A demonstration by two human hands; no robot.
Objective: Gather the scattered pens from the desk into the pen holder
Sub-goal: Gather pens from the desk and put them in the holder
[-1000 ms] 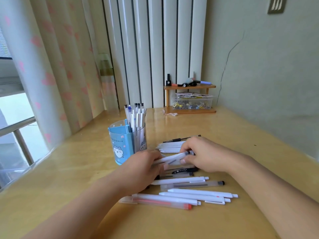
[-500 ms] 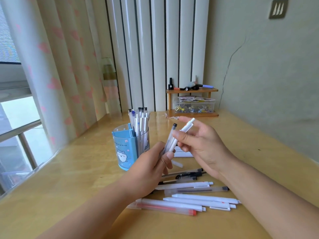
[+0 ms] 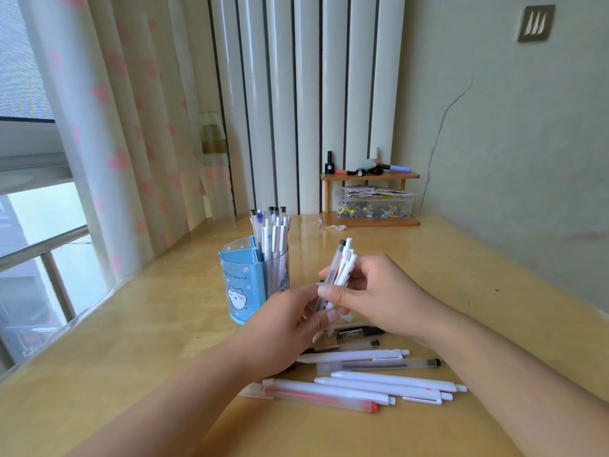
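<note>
At the centre of the frame, a small bundle of pens [image 3: 339, 275] stands nearly upright above the desk [image 3: 131, 341], pinched between both hands: the right hand [image 3: 382, 291] curls its fingers round the upper shafts, while the left hand [image 3: 290, 328] grips the lower ends with thumb and fingertips. Just to the left stands the blue pen holder [image 3: 242, 285], its clear rear compartment already crowded with pens and the blue front pocket looking open — though its inside cannot be seen. Below the hands, about ten loose pens [image 3: 369, 377] lie in rough rows toward the lower middle. To do this step well, I judge the bundle should first be squared so the tips line up, then passed to one hand and lowered straight down into a free gap; a tilted entry could snag on the standing pens or tip the holder. In the upper right, a small wooden shelf [image 3: 369, 176] sits against the wall.
</note>
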